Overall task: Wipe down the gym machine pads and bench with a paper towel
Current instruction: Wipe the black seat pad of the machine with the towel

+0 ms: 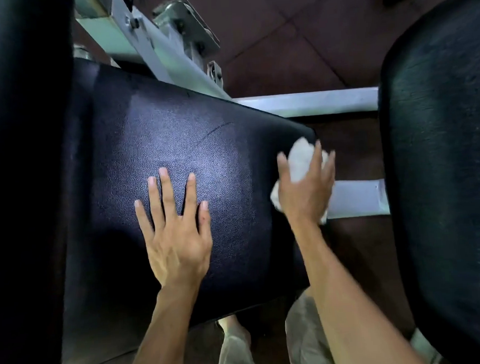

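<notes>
Left hand (177,239) flat, fingers spread; right hand (304,189) in curled grip.

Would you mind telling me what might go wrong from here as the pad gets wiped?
The right hand works the crumpled paper towel at the middle pad's right edge, so it may slip off toward the metal frame. The left hand lies flat on the pad, so the patch beneath it may get missed.

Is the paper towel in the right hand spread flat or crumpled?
Crumpled. The paper towel bulges in a wrinkled white wad between the fingers of the right hand, at the pad's right edge.
</notes>
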